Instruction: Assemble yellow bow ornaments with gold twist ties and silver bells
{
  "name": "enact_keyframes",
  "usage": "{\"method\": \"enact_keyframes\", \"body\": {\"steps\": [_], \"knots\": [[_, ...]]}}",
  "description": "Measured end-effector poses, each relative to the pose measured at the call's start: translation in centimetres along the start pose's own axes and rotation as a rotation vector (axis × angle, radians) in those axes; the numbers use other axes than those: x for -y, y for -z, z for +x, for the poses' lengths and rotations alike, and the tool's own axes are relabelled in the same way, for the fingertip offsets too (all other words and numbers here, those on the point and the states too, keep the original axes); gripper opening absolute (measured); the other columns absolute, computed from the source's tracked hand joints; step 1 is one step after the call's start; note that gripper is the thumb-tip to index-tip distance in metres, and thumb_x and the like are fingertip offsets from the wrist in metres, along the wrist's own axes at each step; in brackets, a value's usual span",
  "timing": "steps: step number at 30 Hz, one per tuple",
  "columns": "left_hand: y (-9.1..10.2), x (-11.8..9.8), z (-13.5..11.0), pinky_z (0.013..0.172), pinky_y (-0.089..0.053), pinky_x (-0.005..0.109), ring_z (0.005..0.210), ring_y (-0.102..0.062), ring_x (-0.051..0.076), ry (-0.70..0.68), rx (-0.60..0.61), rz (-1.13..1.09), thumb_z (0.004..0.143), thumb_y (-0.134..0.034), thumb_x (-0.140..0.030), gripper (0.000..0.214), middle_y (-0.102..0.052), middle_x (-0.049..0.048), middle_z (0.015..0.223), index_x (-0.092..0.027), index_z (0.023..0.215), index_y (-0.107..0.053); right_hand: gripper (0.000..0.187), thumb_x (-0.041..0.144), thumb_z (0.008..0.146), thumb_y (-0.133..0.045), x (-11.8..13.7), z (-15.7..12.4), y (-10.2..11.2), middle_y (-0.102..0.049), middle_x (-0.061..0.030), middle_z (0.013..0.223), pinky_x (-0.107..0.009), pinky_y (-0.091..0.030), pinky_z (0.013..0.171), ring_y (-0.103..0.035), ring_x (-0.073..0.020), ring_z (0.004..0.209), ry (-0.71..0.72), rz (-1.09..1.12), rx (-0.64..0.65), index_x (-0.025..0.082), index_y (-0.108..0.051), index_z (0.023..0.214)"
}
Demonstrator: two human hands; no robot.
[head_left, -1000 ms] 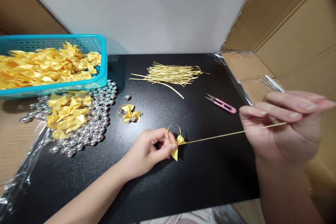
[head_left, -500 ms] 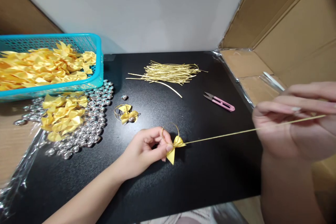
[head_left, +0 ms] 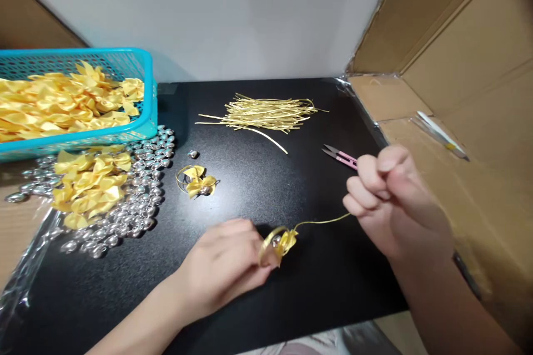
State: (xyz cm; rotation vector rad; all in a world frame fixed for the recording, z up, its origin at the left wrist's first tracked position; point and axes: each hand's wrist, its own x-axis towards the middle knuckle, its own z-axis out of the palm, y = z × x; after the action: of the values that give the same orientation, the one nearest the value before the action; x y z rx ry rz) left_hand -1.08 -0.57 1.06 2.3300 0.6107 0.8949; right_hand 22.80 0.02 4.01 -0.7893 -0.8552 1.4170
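My left hand [head_left: 225,266] rests low on the black table [head_left: 250,188] and pinches a small yellow ribbon bow [head_left: 286,242] with a looped gold cord on it. A gold cord [head_left: 322,222] runs slack from the bow up to my right hand [head_left: 387,199], which is closed around its far end just in front of the pink snips [head_left: 340,157]. The cord curves instead of lying straight.
A turquoise basket [head_left: 147,105] of yellow bows stands at the far left. In front of it lie loose bows [head_left: 85,183] on silver bells [head_left: 137,216]. Finished bows [head_left: 195,180] and a bundle of gold cords [head_left: 266,113] lie mid-table. Cardboard walls [head_left: 458,66] close the right side.
My right hand has come back in toward the bow and closed into a fist, so the taut cord now hangs slack. My left hand has turned over the bow, lower on the table.
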Motion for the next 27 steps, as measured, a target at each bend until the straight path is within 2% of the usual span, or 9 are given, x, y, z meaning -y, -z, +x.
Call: {"method": "enact_keyframes", "body": {"steps": [4,8,13,16,20,27], "knots": [[0.5,-0.9,-0.3,0.051,-0.04,0.031,0.057,-0.057,0.017,-0.245,0.056,0.34,0.099,-0.031,-0.011,0.032,-0.071,0.0073,0.07,-0.01,0.095,-0.063,0.015,0.035,0.083,-0.071,-1.2,-0.3,-0.4,-0.036,0.0071,0.06,-0.023,-0.02,0.042,-0.025,-0.0055,0.044,-0.074,-0.092,0.027,0.025,-0.062,0.075],[0.5,-1.6,-0.6,0.052,-0.043,0.034,0.064,-0.063,0.02,-0.35,0.062,0.469,0.096,-0.039,-0.011,0.028,-0.074,0.0094,0.077,-0.007,0.094,-0.066,0.016,0.033,0.079,-0.074,-1.2,-0.1,-0.3,-0.04,0.0066,0.059,-0.023,-0.02,0.042,-0.029,-0.0051,0.044,-0.051,-0.149,-0.005,0.022,-0.065,0.072],[0.4,-1.6,-0.6,0.048,-0.043,0.034,0.063,-0.063,0.02,-0.397,0.083,0.517,0.095,-0.041,-0.014,0.028,-0.074,0.0078,0.076,-0.008,0.093,-0.069,0.012,0.026,0.078,-0.072,0.2,0.6,0.8,-0.03,0.0074,0.056,-0.024,-0.015,0.042,-0.021,-0.0064,0.043,0.096,-0.094,-0.123,0.021,-0.063,0.071],[0.4,-1.6,-0.6,0.046,-0.043,0.033,0.062,-0.062,0.019,-0.4,0.109,0.513,0.096,-0.038,-0.014,0.032,-0.074,0.007,0.076,-0.009,0.094,-0.069,0.016,0.026,0.078,-0.07,0.8,0.8,1.3,-0.026,0.0071,0.055,-0.025,-0.015,0.042,-0.019,-0.0075,0.043,0.12,-0.106,-0.156,0.021,-0.059,0.068],[0.4,-1.7,-0.6,0.046,-0.043,0.032,0.061,-0.062,0.018,-0.394,0.116,0.502,0.097,-0.035,-0.013,0.035,-0.073,0.0064,0.076,-0.009,0.094,-0.07,0.018,0.025,0.072,-0.074,1.3,1.0,1.7,-0.025,0.0074,0.054,-0.025,-0.012,0.041,-0.015,-0.0079,0.042,0.171,-0.12,-0.232,0.021,-0.057,0.067],[0.2,-1.6,-0.7,0.049,-0.044,0.03,0.062,-0.06,0.016,-0.385,0.087,0.52,0.097,-0.036,-0.014,0.036,-0.072,0.0056,0.075,-0.012,0.091,-0.071,0.022,0.024,0.068,-0.076,2.0,1.1,1.9,-0.022,0.0079,0.054,-0.024,-0.005,0.039,-0.004,-0.0089,0.044,0.276,-0.146,-0.352,0.022,-0.054,0.066]]}}
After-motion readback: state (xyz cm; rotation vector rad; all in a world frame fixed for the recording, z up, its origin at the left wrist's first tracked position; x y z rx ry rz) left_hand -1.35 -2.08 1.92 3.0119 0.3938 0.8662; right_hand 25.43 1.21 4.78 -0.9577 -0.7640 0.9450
